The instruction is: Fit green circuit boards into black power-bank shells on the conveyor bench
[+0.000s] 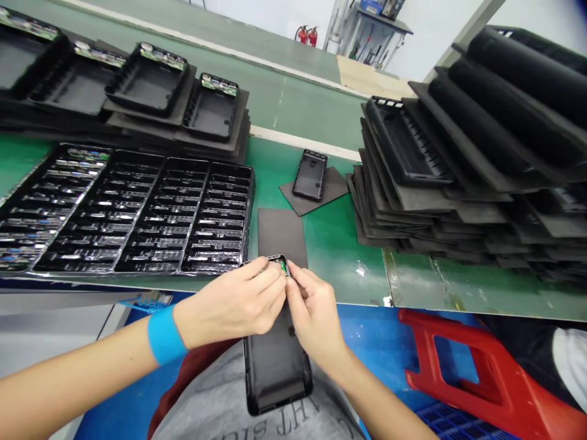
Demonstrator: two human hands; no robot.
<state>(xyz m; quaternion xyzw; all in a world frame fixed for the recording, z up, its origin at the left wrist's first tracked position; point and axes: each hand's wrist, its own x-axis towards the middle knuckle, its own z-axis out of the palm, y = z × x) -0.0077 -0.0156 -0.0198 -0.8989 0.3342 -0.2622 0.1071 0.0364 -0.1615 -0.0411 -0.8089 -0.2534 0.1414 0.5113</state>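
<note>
A black plastic case (275,373) hangs over my lap at the table's front edge, its open side up. At its top end a green circuit board (283,266) shows between my fingers. My left hand (250,296), with a blue band at the wrist, is closed over the board end, fingertips pressed together and largely hiding what they pinch. My right hand (316,305) grips the right upper edge of the case between thumb and fingers. Just beyond the hands lies a dark foam sheet (282,235). Another empty case (310,175) rests on a tilted foam sheet (337,186) behind it.
A black compartment tray (183,214) with boards in its left column lies left. Behind it, cases with boards (149,79) sit on foam sheets. Cases and foam sheets (413,146) are stacked high at right. A red stool (486,366) stands below the table's right side.
</note>
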